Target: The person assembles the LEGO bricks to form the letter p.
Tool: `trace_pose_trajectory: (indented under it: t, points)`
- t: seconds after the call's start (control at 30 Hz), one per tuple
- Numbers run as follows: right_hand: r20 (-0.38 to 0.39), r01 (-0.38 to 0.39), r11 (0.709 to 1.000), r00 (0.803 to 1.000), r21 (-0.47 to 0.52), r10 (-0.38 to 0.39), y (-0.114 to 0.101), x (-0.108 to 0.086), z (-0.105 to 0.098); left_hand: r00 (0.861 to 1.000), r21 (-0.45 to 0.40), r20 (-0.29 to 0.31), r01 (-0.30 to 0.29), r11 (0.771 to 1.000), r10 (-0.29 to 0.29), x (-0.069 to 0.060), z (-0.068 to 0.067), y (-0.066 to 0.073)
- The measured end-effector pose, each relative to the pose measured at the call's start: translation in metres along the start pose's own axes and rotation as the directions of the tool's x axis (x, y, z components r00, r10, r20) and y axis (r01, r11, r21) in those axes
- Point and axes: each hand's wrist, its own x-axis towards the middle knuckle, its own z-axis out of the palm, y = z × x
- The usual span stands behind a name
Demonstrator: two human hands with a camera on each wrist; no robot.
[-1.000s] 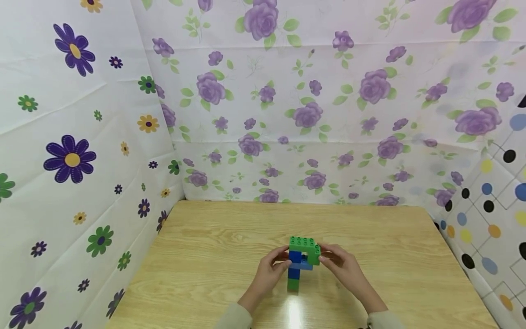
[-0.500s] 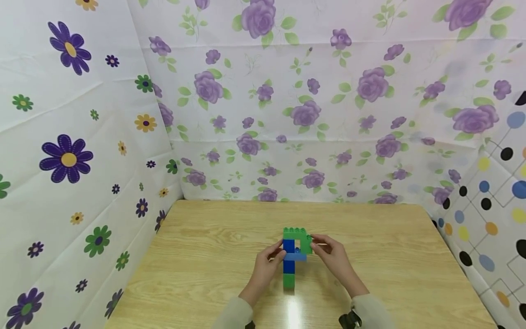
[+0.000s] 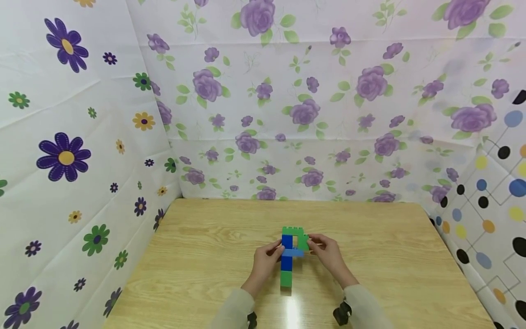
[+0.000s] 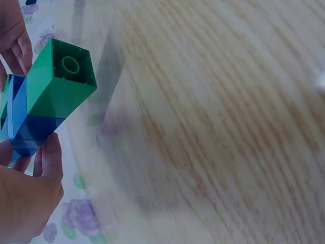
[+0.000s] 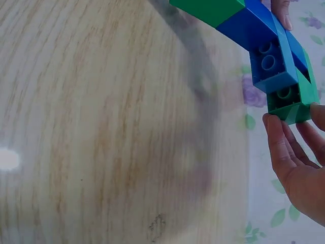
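Toy building bricks are joined into a P-shaped build, with a blue column (image 3: 286,263), a light blue crossbar (image 3: 293,252), a green top brick (image 3: 292,231) and a green brick at the upper right (image 3: 303,242). At its foot is another green brick (image 4: 61,84), whose hollow underside faces the left wrist camera, off the table. My left hand (image 3: 264,265) pinches the column from the left, near the crossbar. With thumb and fingertips, my right hand (image 5: 304,173) grips the green brick at the upper right corner. The crossbar's hollow underside (image 5: 268,62) shows in the right wrist view.
Beneath the build lies a wood-grain table (image 3: 197,256), with a bright light reflection near its front. Flowered cloth (image 3: 304,109) hangs behind it, with a daisy-print cloth (image 3: 65,205) on the left and a dotted cloth (image 3: 485,219) on the right.
The build has tipped so its top studs now show edge-on and its front faces the head camera more squarely. Both hands keep their hold; the right hand has shifted left and slightly up.
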Motion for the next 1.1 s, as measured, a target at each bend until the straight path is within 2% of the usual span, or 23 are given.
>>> trace_pose_trajectory:
  t: [0.1, 0.17, 0.57, 0.67, 0.8, 0.9, 1.1]
  points:
    - [0.012, -0.015, 1.000, 1.000, 0.001, 0.015, 0.011, 0.005, 0.002, 1.000, 0.015, -0.017, 0.019, 1.000, -0.019, 0.009, 0.001, -0.018]
    - [0.022, -0.026, 1.000, 0.999, 0.008, 0.026, 0.015, 0.005, 0.003, 0.999, 0.024, -0.022, 0.024, 0.999, -0.024, 0.011, 0.001, -0.021]
    - [0.032, -0.060, 0.997, 0.998, -0.055, 0.062, 0.041, 0.010, 0.011, 0.998, 0.164, -0.063, 0.010, 0.986, 0.001, 0.018, 0.002, -0.036]
    - [0.038, -0.063, 0.996, 0.997, -0.059, 0.065, 0.044, 0.011, 0.013, 0.998, 0.213, -0.066, -0.007, 0.977, 0.021, 0.019, 0.002, -0.039]
    - [0.045, -0.066, 0.996, 0.997, -0.063, 0.069, 0.047, 0.011, 0.015, 0.997, 0.273, -0.071, 0.007, 0.962, 0.013, 0.021, 0.001, -0.042]
    - [0.048, -0.071, 0.996, 0.996, -0.052, 0.074, 0.049, 0.012, 0.017, 0.998, 0.281, -0.057, 0.023, 0.959, -0.007, 0.022, 0.001, -0.044]
    - [0.053, -0.069, 0.996, 0.996, -0.056, 0.072, 0.053, 0.013, 0.018, 0.999, 0.290, -0.037, 0.013, 0.957, -0.002, 0.024, 0.000, -0.045]
